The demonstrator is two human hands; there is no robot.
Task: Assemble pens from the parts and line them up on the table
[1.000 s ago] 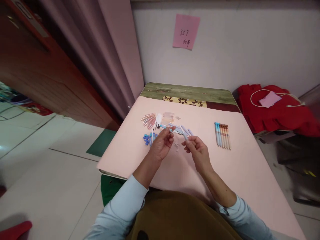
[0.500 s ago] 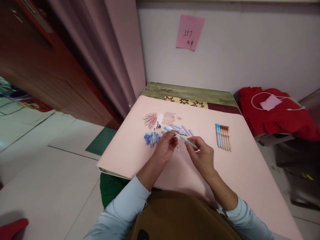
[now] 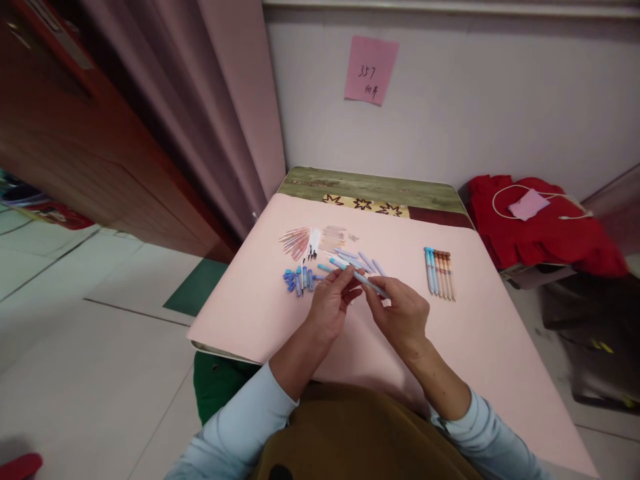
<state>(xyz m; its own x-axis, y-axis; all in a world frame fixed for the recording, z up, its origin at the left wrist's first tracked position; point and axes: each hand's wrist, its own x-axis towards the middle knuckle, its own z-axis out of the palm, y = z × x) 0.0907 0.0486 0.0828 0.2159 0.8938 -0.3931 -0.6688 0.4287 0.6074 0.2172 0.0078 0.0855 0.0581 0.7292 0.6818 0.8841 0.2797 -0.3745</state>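
Observation:
Both my hands hold one light blue pen (image 3: 361, 278) over the pink table cover (image 3: 480, 333). My left hand (image 3: 333, 303) pinches its far end near the blue tip. My right hand (image 3: 403, 313) grips the barrel at the near end. Just beyond my fingers lie loose pale blue pen barrels (image 3: 360, 259), small blue caps (image 3: 297, 279), and a fan of thin refills (image 3: 300, 240). A row of finished pens (image 3: 439, 272), blue and orange, lies off to the right.
The table stands against a white wall with a pink sticky note (image 3: 371, 69). A curtain (image 3: 210, 113) and a wooden door (image 3: 75, 133) are at the left. A red cloth with a white cable (image 3: 540, 223) lies at the right. Tiled floor (image 3: 90, 347) is at the left.
My hands came together: a second ago each held a separate pen part; now both grip one joined pen. The camera shifted slightly.

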